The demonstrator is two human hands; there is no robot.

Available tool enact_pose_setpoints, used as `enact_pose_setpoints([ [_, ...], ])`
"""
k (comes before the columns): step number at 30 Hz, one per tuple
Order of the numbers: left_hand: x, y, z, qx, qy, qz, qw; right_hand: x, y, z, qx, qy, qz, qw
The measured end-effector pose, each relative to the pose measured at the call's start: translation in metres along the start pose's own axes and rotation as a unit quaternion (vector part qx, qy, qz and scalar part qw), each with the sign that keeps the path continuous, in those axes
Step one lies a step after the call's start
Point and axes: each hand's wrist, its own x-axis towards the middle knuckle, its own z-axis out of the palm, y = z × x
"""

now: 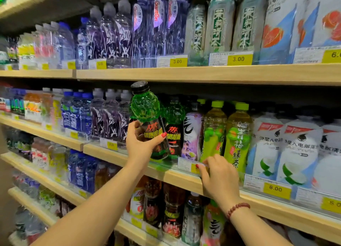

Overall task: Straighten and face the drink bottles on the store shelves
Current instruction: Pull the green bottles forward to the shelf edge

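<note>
My left hand (143,143) grips a green energy-drink bottle (145,109) with a black cap and dark label, tilted slightly left at the front of the middle shelf (129,161). A matching green bottle (174,127) stands upright just behind and to its right. My right hand (219,177) rests on the clear shelf-edge rail beside a price tag (186,165), fingers curled over the rail, holding no bottle. Right of it stand a purple-labelled bottle (192,133) and two green-tea bottles (238,136) with lime caps.
The top shelf (203,74) carries clear water bottles, tea bottles and white-blue electrolyte bottles. More white-blue bottles (299,149) fill the middle shelf's right side, blue and purple bottles its left. Lower shelves hold dark and mixed bottles. Yellow price tags line every edge.
</note>
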Motion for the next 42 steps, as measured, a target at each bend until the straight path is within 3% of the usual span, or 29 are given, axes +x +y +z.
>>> enact_pose_setpoints([
  [7,0.009,-0.008,0.008,0.008,0.003,0.044,0.999,-0.005,0.0,0.005,-0.002,0.056,-0.021,0.998],
  [17,0.017,-0.014,0.02,-0.019,-0.038,0.054,0.998,-0.006,-0.004,0.004,-0.005,0.049,-0.006,0.999],
  [26,0.017,-0.029,0.043,-0.034,-0.028,0.039,0.998,-0.006,-0.006,0.001,-0.013,0.063,-0.018,0.998],
  [32,0.011,-0.048,0.056,0.027,-0.068,0.043,0.996,-0.008,-0.003,0.004,-0.022,0.054,-0.016,0.998],
  [38,0.012,-0.052,0.054,0.123,-0.051,0.082,0.988,-0.008,-0.001,0.008,-0.025,0.051,-0.018,0.998],
  [42,0.016,-0.051,0.055,0.137,-0.043,0.033,0.989,-0.009,-0.002,0.008,-0.022,0.046,-0.009,0.999],
])
